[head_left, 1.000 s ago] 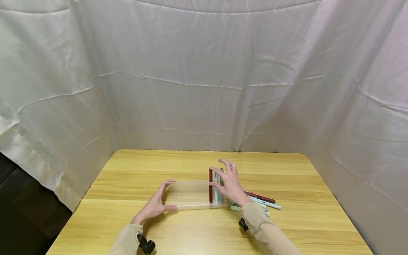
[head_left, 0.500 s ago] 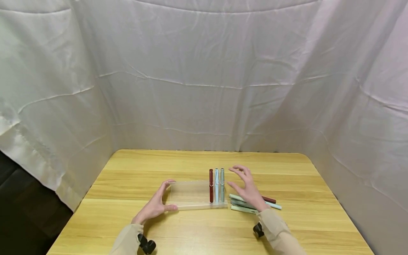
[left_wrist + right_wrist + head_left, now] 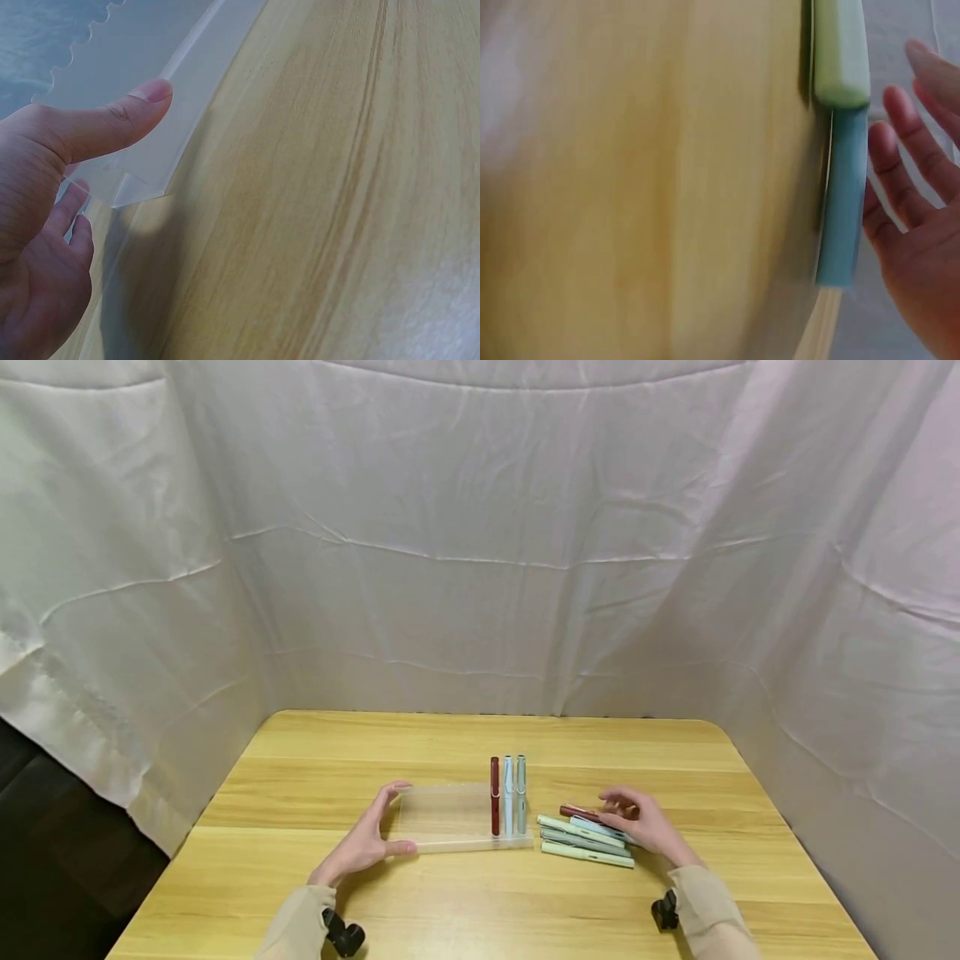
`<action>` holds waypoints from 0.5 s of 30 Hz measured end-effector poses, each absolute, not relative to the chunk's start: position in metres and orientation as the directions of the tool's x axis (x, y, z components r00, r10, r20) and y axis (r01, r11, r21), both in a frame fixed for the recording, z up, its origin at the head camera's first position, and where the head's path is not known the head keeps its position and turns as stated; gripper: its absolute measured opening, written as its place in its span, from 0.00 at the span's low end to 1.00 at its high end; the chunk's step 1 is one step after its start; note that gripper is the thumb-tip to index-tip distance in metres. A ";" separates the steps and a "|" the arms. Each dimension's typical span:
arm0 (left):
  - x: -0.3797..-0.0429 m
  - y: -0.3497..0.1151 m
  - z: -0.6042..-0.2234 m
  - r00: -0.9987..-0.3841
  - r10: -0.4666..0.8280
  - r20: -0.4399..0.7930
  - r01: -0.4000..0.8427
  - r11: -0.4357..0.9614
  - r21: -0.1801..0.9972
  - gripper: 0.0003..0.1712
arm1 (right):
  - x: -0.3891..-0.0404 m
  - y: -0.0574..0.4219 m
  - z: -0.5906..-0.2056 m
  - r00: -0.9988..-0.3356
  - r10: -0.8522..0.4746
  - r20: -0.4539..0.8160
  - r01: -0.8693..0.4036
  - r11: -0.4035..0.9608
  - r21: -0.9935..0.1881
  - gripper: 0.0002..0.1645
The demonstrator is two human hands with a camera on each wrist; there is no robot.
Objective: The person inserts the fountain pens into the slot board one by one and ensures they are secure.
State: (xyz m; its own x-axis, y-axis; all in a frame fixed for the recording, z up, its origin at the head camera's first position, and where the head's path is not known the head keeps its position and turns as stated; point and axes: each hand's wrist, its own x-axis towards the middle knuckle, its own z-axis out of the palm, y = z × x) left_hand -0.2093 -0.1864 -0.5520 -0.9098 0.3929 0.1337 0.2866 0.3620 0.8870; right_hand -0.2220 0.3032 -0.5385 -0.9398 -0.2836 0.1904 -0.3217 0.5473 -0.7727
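A clear plastic pen rack point(image 3: 446, 814) with a scalloped edge stands on the table. My left hand point(image 3: 367, 839) grips its left end, the thumb on the front face in the left wrist view. On the rack's right part lie a dark red pen point(image 3: 495, 797), a light blue pen point(image 3: 508, 797) and a grey-green pen point(image 3: 521, 797), side by side. My right hand point(image 3: 645, 822) is over the loose pens, fingers loosely bent near another dark red pen point(image 3: 576, 812) and a light blue pen point(image 3: 592, 828). In the right wrist view its fingers look spread, holding nothing visible.
Several loose pens lie right of the rack, among them a pale green pen point(image 3: 587, 855) nearest the front and a grey-green pen point(image 3: 581, 841). The wooden table point(image 3: 450, 910) is bordered by a hanging pale curtain point(image 3: 480, 610) at the back and sides.
My right hand has let go of the dark red pen on the rack and moved right to the loose pens. The left hand keeps its place on the rack.
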 end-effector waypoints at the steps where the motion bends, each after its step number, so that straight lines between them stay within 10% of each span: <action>1: -0.209 -0.187 -0.552 -0.910 0.392 0.135 0.288 0.363 0.886 0.56 | -0.222 0.306 -0.539 -0.944 -0.285 0.165 -0.303 0.554 -0.776 0.19; 15: -0.209 -0.186 -0.551 -0.905 0.398 0.152 0.302 0.348 0.887 0.55 | -0.230 0.310 -0.543 -0.935 -0.349 0.056 -0.283 0.644 -0.711 0.17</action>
State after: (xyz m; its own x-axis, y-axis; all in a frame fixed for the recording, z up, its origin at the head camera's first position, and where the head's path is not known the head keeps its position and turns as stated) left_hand -0.2086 -0.1864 -0.5514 -0.9047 0.3980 0.1523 0.3025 0.3480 0.8874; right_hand -0.2296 0.3104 -0.5425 -0.9355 -0.3489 0.0564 -0.2831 0.6442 -0.7105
